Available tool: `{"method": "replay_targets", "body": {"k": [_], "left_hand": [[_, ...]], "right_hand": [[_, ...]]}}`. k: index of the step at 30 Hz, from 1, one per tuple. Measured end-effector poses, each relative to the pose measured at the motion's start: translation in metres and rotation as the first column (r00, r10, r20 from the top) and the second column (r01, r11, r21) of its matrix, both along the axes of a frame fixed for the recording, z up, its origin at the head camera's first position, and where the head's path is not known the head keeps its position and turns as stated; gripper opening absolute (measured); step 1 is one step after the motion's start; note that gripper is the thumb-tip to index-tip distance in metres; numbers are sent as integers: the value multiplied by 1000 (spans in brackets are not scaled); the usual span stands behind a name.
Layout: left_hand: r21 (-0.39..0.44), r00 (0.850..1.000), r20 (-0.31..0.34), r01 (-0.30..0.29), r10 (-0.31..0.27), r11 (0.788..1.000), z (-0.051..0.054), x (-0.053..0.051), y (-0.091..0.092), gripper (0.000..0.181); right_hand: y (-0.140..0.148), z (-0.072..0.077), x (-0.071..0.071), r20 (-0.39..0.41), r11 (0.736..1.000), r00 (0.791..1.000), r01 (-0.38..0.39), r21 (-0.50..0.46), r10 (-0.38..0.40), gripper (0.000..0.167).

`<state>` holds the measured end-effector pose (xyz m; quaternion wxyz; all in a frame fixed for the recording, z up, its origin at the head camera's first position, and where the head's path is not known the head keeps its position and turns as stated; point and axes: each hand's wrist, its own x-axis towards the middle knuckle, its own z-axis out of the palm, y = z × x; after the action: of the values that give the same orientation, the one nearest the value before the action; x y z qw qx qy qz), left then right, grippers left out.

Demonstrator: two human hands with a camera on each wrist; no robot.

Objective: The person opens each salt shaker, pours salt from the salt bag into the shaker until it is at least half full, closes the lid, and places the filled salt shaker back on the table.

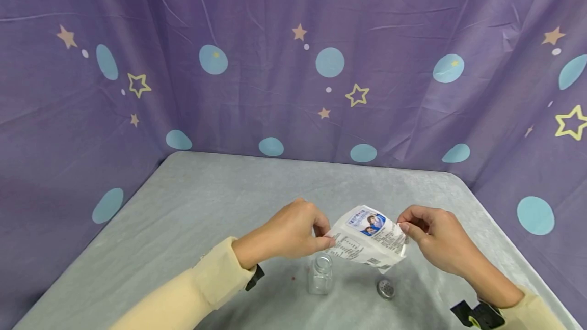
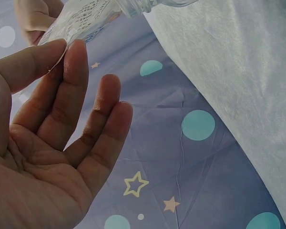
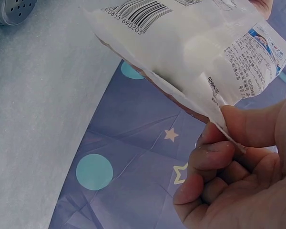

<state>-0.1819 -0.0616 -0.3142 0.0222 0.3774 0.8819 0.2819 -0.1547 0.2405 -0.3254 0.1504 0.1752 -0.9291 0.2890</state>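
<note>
A white printed plastic packet (image 1: pixel 367 241) with a blue picture label is held up between both hands above the table. My left hand (image 1: pixel 293 228) pinches its left edge between thumb and fingers; in the left wrist view the other fingers are spread apart. With thumb and curled fingers, my right hand (image 1: pixel 442 236) pinches the packet's right edge, and a barcode shows in the right wrist view. Below the packet's left end stands an uncapped clear glass jar (image 1: pixel 320 276). A metal shaker lid with holes (image 1: pixel 385 288) lies on the table to the right of the jar.
The grey cloth-covered table (image 1: pixel 220 192) stretches out to the back and both sides. A purple curtain (image 1: pixel 275 65) with stars and blue dots hangs behind and along the sides. A tiny red speck (image 1: pixel 293 278) lies left of the jar.
</note>
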Motion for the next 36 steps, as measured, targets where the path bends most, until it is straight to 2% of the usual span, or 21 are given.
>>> {"method": "replay_targets", "body": {"k": [5, 15, 18, 28, 36], "left_hand": [[2, 1000, 10, 9, -9, 1000, -1, 0, -1, 21], [-23, 1000, -19, 21, -21, 1000, -5, 0, -5, 34], [-24, 1000, -21, 17, -18, 1000, -6, 1, -5, 33], [-12, 999, 44, -1, 2, 1000, -6, 2, -7, 27], [-18, 998, 56, -20, 21, 1000, -8, 2, -9, 13]], "right_hand": [[0, 1, 1, -1, 1000, 1000, -7, -2, 7, 22], [-3, 5, 5, 4, 1000, 1000, -26, -7, 27, 22], [-4, 6, 6, -10, 999, 999, -34, -10, 34, 22], [-8, 12, 10, -60, 998, 997, -53, -26, 51, 24], [-11, 17, 12, -95, 998, 994, -59, -31, 56, 25]]}}
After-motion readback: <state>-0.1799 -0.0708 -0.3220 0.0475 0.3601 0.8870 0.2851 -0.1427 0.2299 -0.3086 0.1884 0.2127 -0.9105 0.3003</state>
